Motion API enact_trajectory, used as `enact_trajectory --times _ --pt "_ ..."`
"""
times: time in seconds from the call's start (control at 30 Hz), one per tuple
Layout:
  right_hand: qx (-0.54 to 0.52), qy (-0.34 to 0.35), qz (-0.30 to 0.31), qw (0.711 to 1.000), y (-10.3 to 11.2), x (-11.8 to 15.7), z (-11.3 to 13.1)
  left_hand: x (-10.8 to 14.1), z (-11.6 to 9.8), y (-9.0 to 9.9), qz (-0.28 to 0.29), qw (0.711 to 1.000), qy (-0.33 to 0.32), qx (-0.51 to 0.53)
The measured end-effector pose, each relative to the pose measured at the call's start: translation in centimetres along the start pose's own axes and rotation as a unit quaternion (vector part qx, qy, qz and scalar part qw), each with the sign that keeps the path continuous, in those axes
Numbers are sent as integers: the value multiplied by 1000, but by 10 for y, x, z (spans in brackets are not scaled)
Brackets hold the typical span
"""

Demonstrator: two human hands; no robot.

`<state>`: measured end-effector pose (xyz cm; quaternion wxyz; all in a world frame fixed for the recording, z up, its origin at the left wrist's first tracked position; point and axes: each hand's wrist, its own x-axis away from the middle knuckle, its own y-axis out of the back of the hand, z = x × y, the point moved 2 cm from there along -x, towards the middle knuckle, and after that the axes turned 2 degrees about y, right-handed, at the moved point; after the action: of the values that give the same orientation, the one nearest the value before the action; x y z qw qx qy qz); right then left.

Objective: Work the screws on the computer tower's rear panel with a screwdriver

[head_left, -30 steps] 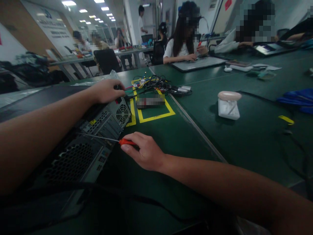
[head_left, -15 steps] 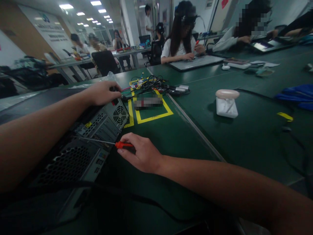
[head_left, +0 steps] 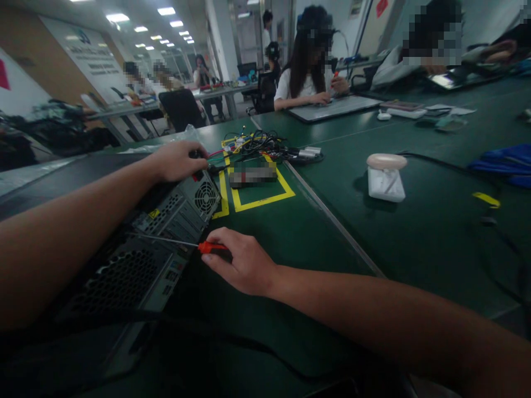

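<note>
My right hand (head_left: 244,262) is closed round the red and black handle of a screwdriver (head_left: 205,247). Its long thin shaft points left across the back panel of a computer case (head_left: 172,279), and the tip lies in shadow by the panel. The case rests on the left of the table, with its vent mesh, ports and small round fan grille facing right. At the far end of the case, my left hand (head_left: 178,160) has its fingers curled round something dark with a bit of red below. What that is I cannot make out.
Tangled cables (head_left: 265,142) lie beyond yellow tape squares (head_left: 265,203), where a blurred-out grey object (head_left: 253,176) sits. Farther right are an open white earbud case (head_left: 385,182) and blue gloves or cloth (head_left: 506,163). Across the table a person (head_left: 311,77) works at a flat panel (head_left: 336,108).
The view has shifted slightly, so the scene sits a little lower and to the right. Both hands keep about the same places on the case and screwdriver.
</note>
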<state>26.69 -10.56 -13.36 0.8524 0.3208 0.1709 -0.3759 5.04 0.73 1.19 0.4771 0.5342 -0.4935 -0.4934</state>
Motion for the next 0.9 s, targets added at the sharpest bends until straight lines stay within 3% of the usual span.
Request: enact_trajectory --times 0.37,0.63,0.9 --pt "-14 -6 2 1000 1 -1 2 -1 5 -3 -18 1000 -3 7" --pt "40 14 -21 999 4 0 4 -9 13 -7 -31 999 6 30" --pt "39 17 1 999 0 -1 1 -7 10 -6 -26 999 22 21"
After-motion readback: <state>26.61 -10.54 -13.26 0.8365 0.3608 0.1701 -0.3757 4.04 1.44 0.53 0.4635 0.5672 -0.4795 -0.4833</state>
